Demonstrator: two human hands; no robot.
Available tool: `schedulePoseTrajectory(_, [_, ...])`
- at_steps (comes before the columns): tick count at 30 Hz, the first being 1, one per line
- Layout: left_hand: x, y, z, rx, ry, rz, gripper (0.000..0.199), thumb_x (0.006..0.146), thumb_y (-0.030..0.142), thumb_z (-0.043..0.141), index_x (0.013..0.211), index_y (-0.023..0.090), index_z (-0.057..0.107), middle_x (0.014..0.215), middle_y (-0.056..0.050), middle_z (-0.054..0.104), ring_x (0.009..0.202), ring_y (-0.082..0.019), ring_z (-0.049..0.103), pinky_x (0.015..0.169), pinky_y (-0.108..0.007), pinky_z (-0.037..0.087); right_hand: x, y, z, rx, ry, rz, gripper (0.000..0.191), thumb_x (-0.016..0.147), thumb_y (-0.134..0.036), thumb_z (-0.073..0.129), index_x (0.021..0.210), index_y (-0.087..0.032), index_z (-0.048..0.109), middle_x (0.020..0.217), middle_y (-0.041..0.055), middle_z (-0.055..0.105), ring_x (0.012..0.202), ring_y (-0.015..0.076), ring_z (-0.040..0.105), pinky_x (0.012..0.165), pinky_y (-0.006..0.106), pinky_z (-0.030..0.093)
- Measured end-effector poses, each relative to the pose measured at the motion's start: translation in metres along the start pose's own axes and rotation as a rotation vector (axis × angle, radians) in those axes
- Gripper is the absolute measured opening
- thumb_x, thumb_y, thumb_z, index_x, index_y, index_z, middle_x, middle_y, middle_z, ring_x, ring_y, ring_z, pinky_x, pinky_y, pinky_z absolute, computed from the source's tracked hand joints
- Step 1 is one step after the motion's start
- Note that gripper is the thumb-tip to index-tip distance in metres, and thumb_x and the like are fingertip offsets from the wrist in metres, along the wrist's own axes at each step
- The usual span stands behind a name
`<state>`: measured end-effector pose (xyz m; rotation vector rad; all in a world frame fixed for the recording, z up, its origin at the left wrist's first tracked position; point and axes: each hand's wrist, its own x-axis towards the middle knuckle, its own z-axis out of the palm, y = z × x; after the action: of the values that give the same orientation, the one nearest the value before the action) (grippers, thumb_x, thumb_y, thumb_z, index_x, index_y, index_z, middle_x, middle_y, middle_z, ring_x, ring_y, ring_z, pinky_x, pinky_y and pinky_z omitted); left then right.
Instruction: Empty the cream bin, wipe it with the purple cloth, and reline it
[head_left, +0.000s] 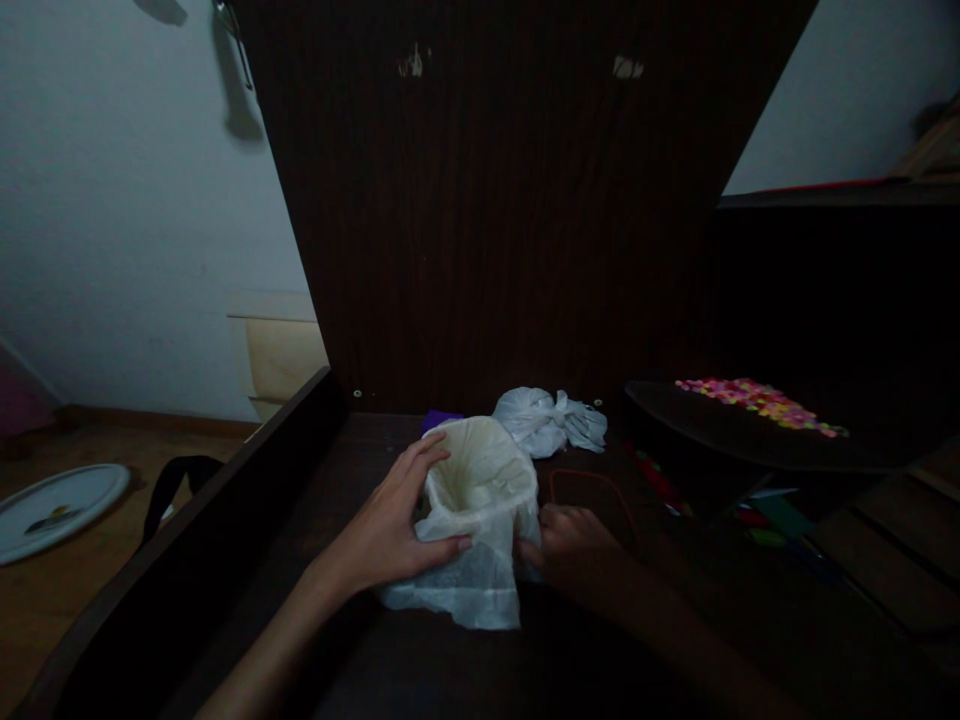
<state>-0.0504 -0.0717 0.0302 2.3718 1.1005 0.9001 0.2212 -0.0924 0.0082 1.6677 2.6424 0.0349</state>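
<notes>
A small round bin [478,518] stands on a dark wooden surface, lined with a thin white plastic bag [480,570]. The bag is folded over the rim, and its loose edge hangs down in front. Around the left side of the bin curves my left hand [401,520], fingers at the rim and thumb pressed on the bag in front. My right hand [574,550] is closed at the right side, pinching the bag just below the rim. Its fingertips are partly hidden. Inside the bin I see only crinkled liner.
Behind the bin lies a knotted white plastic bag [544,420], with a purple item [441,420] beside it. A thin reddish-brown loop [592,475] is at the right. Colourful small pieces [757,400] lie on a dark shelf [697,430]. A raised board [225,490] borders the left.
</notes>
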Motion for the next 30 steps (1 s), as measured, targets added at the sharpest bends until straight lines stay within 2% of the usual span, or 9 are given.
schedulePoseTrajectory(2, [-0.002, 0.0, -0.002, -0.013, -0.022, 0.006, 0.093, 0.076, 0.046, 0.085, 0.152, 0.021, 0.036, 0.168, -0.02, 0.027, 0.154, -0.041, 0.031, 0.126, -0.061, 0.031, -0.002, 0.013, -0.02, 0.138, -0.119, -0.087, 0.047, 0.095, -0.059, 0.061, 0.1, -0.015, 0.078, 0.103, 0.0153, 0.078, 0.097, 0.0315, 0.073, 0.085, 0.039, 0.055])
schedulePoseTrajectory(4, [-0.003, -0.001, -0.003, -0.049, -0.04, 0.008, 0.104, 0.073, 0.054, 0.086, 0.155, 0.02, 0.031, 0.17, -0.021, 0.019, 0.156, -0.043, 0.026, 0.126, -0.063, 0.028, -0.001, 0.031, -0.041, 0.265, -0.127, -0.105, 0.061, 0.093, -0.072, 0.055, 0.104, -0.016, 0.078, 0.112, 0.0164, 0.076, 0.105, 0.0356, 0.07, 0.091, 0.046, 0.054])
schedulePoseTrajectory(8, [-0.004, -0.004, -0.002, -0.201, -0.001, -0.007, 0.114, 0.076, 0.068, 0.079, 0.161, 0.021, 0.019, 0.174, -0.02, 0.007, 0.159, -0.043, 0.016, 0.128, -0.066, 0.02, 0.012, 0.056, -0.064, 0.563, 0.182, -0.122, 0.073, 0.099, -0.072, 0.037, 0.141, -0.017, 0.061, 0.15, 0.0172, 0.058, 0.138, 0.0349, 0.053, 0.117, 0.054, 0.037])
schedulePoseTrajectory(10, [-0.003, -0.005, 0.002, -0.272, 0.034, -0.021, 0.113, 0.08, 0.07, 0.074, 0.162, 0.022, 0.014, 0.174, -0.019, 0.004, 0.16, -0.042, 0.014, 0.129, -0.065, 0.017, 0.025, 0.053, -0.062, 0.724, 0.314, -0.121, 0.071, 0.102, -0.069, 0.033, 0.146, -0.018, 0.055, 0.156, 0.0151, 0.052, 0.146, 0.0307, 0.046, 0.122, 0.052, 0.03])
schedulePoseTrajectory(12, [-0.001, -0.006, 0.008, -0.31, 0.067, -0.04, 0.113, 0.082, 0.071, 0.072, 0.163, 0.022, 0.011, 0.175, -0.019, 0.001, 0.16, -0.042, 0.011, 0.129, -0.065, 0.016, 0.041, 0.042, -0.056, 0.857, 0.378, -0.126, 0.069, 0.101, -0.069, 0.038, 0.147, -0.02, 0.053, 0.159, 0.0143, 0.048, 0.149, 0.0291, 0.041, 0.125, 0.051, 0.026])
schedulePoseTrajectory(16, [0.003, -0.01, 0.018, -0.312, 0.119, -0.068, 0.106, 0.087, 0.067, 0.069, 0.163, 0.022, 0.01, 0.174, -0.019, 0.001, 0.161, -0.041, 0.01, 0.129, -0.065, 0.014, 0.069, 0.013, -0.038, 1.144, 0.342, -0.122, 0.069, 0.099, -0.07, 0.042, 0.148, -0.021, 0.05, 0.161, 0.0134, 0.045, 0.151, 0.027, 0.038, 0.126, 0.048, 0.023])
schedulePoseTrajectory(21, [0.006, -0.018, 0.023, -0.326, 0.153, -0.047, 0.097, 0.091, 0.067, 0.063, 0.161, 0.021, 0.014, 0.174, -0.019, 0.004, 0.161, -0.041, 0.009, 0.129, -0.064, 0.013, 0.084, -0.003, -0.017, 1.503, 0.319, -0.067, 0.058, 0.094, -0.065, 0.046, 0.133, -0.024, 0.058, 0.151, 0.0096, 0.055, 0.142, 0.0278, 0.049, 0.121, 0.045, 0.034])
schedulePoseTrajectory(25, [0.008, -0.03, 0.023, -0.374, 0.115, -0.01, 0.093, 0.091, 0.069, 0.059, 0.16, 0.021, 0.02, 0.174, -0.018, 0.004, 0.161, -0.042, 0.008, 0.129, -0.064, 0.01, 0.075, -0.002, -0.018, 1.464, 0.227, 0.003, 0.062, 0.089, -0.054, 0.056, 0.143, -0.025, 0.048, 0.153, 0.0092, 0.052, 0.144, 0.0285, 0.047, 0.12, 0.046, 0.036])
schedulePoseTrajectory(30, [0.01, -0.042, 0.024, -0.425, 0.072, 0.023, 0.095, 0.09, 0.068, 0.06, 0.161, 0.02, 0.021, 0.174, -0.017, 0.007, 0.16, -0.043, 0.008, 0.129, -0.064, 0.007, 0.061, 0.009, -0.034, 1.068, 0.13, -0.068, 0.085, 0.08, -0.041, 0.068, 0.155, -0.018, 0.035, 0.155, 0.0168, 0.047, 0.144, 0.0321, 0.045, 0.121, 0.052, 0.032])
